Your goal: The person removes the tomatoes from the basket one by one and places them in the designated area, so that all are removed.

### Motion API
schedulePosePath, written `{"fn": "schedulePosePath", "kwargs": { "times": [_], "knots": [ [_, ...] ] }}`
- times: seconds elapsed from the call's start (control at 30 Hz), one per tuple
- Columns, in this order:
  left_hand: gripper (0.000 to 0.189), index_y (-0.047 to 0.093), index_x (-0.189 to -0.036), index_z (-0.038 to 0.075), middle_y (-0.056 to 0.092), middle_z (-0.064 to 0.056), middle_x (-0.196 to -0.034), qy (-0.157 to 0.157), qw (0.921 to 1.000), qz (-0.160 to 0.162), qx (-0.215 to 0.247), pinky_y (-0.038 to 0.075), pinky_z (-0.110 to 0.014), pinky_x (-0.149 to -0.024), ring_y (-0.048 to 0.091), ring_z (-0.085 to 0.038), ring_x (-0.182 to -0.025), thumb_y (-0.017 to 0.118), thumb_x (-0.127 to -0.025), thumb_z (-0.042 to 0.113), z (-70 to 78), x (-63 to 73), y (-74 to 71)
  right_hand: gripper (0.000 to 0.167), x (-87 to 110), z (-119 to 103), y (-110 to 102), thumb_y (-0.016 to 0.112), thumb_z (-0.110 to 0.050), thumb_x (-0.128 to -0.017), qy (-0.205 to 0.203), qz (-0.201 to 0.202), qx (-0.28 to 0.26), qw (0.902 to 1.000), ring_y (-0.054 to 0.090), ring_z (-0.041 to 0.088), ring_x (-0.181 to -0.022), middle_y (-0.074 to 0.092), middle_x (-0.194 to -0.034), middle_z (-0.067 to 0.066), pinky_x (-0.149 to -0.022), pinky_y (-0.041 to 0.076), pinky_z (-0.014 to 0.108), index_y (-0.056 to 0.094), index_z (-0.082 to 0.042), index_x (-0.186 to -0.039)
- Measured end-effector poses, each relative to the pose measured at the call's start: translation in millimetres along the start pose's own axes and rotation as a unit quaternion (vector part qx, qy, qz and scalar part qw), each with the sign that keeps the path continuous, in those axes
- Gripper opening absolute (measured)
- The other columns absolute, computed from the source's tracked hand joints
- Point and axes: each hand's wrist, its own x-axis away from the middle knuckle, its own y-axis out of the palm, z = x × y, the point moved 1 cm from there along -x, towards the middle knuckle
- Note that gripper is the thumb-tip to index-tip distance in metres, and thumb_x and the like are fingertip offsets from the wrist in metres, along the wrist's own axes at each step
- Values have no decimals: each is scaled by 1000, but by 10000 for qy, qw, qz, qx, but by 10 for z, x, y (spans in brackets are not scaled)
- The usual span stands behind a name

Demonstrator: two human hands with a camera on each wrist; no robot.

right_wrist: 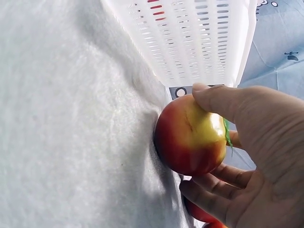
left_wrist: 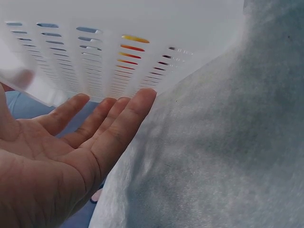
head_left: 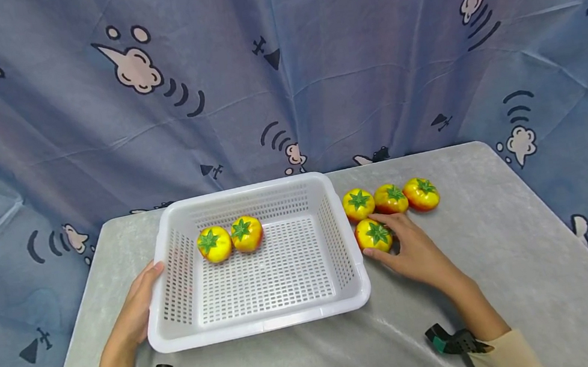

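A white plastic basket (head_left: 274,324) with slotted walls sits on the table, two yellow-red tomatoes (head_left: 215,244) inside it toward the back left. My left hand (head_left: 136,304) holds the basket's left side, thumb over the rim. In the left wrist view, the fingers (left_wrist: 124,124) lie against the slotted outer wall. Right of the basket, my right hand (head_left: 416,252) grips a tomato (head_left: 373,235) between thumb and fingers. That tomato (right_wrist: 190,135) appears at the table surface in the right wrist view, its green leafy top partly hidden by the hand.
Three more tomatoes (head_left: 391,199) stand in a row behind the right hand, beside the basket's right wall. The grey table cover (head_left: 520,254) extends to the right and front. A blue patterned curtain (head_left: 283,88) hangs behind the table.
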Motion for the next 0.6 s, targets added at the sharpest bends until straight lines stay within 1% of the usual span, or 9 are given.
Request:
{"fn": "schedulePosePath", "kwargs": {
  "times": [0.17,0.23,0.43,0.6],
  "knots": [
    [70,8,-171,12,32,-39,-162,-13,10000,-26,74,63,-41,-94,63,-26,-126,25,-115,50,4,-5,1,75,7,-19,-10,86,-32,-91,29,10,54,10000,53,44,-136,53,-148,23,-116,41,71,52,-10,-153],
    [70,8,-172,12,31,-39,-163,-18,10000,-36,89,62,-41,-94,63,-26,-126,25,-115,50,4,-5,3,75,11,-25,-13,85,-32,-91,46,7,71,10000,52,45,-137,52,-149,23,-117,40,71,52,-10,-154],
    [70,7,-172,12,30,-39,-164,-12,10000,-48,52,62,-42,-95,56,-41,-135,24,-115,50,6,-1,12,76,25,-41,-29,84,-35,-92,110,-3,196,9997,52,45,-138,50,-152,24,-116,40,71,50,-10,-155],
    [70,8,-172,12,29,-39,-164,12,10000,-40,47,61,-41,-95,54,-44,-137,24,-115,50,4,3,14,77,33,-59,-54,83,-38,-92,127,-38,346,9993,52,46,-138,49,-154,24,-115,41,72,49,-10,-155]
  ]
}}
